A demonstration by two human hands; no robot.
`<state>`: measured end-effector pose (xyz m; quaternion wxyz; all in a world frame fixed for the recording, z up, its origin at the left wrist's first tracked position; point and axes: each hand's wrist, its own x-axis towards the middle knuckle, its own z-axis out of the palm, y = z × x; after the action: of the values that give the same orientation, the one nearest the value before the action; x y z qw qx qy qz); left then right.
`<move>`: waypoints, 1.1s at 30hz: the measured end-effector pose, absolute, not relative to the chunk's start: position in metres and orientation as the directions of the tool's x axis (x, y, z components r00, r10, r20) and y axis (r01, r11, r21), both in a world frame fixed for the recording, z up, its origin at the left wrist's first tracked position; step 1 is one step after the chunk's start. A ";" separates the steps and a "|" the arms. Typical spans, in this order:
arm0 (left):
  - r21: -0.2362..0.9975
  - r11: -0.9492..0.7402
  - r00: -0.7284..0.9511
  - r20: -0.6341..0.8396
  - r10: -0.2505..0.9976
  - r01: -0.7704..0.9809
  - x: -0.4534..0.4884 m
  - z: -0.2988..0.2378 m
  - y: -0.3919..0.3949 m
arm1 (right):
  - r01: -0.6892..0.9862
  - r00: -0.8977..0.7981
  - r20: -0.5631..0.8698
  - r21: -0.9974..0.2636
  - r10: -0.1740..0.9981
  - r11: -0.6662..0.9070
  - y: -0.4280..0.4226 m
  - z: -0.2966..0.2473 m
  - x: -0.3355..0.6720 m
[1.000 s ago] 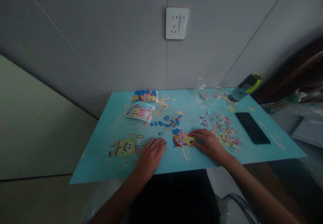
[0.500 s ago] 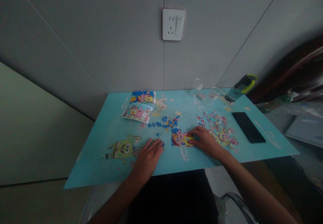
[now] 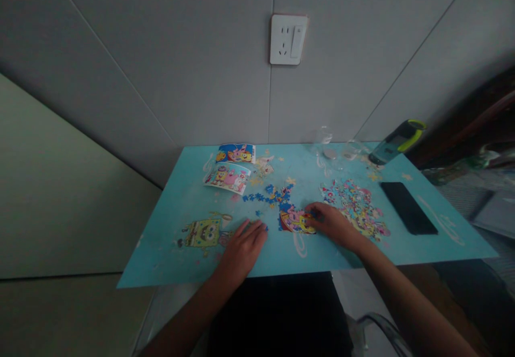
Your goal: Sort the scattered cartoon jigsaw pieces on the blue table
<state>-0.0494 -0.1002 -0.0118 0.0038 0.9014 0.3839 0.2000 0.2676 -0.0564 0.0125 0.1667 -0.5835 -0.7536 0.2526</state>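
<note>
A partly joined jigsaw puzzle [image 3: 292, 219] with pink and yellow cartoon figures lies on the light-blue table [image 3: 161, 260]. At its right edge is my right hand [image 3: 332, 223], thumb and fingers bent together on what looks like a puzzle piece, mostly hidden by the fingertips. My left hand [image 3: 244, 245] rests flat left of the puzzle, fingers stretched out, with a bit of blue piece showing by the fingertips. Loose blue pieces [image 3: 257, 198] spread above the puzzle. Beyond my right hand lies a pile of mixed colourful pieces [image 3: 358, 201].
Two picture cards [image 3: 228, 177] lie at the back left. Clear plastic containers [image 3: 325, 135], a round grey lid [image 3: 330, 154] and a tilted-looking bottle [image 3: 396, 142] stand near the wall. A black phone-like slab [image 3: 407, 207] lies on the right.
The whole view has shifted, so the table appears a little further right. Both hands stay at nearly the same places on the table, the right still at the puzzle's right edge.
</note>
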 end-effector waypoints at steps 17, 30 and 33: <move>0.114 -0.714 0.651 0.332 0.683 0.691 -0.049 -0.009 -0.105 | 0.774 -0.257 -0.146 -0.623 0.955 0.113 -0.057 0.034 0.249; 0.306 -0.645 0.533 0.377 0.757 0.700 -0.050 -0.017 -0.090 | 0.717 -0.213 -0.123 -0.694 0.969 0.069 -0.051 0.022 0.250; 0.326 -0.634 0.499 0.411 0.763 0.701 -0.046 -0.016 -0.088 | 0.709 -0.202 -0.114 -0.702 0.973 0.065 -0.052 0.022 0.251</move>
<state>-0.0460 -0.0884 -0.0160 0.0581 0.8638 0.4236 0.2666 0.2508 -0.0522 0.0216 0.2001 -0.5993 -0.7016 0.3294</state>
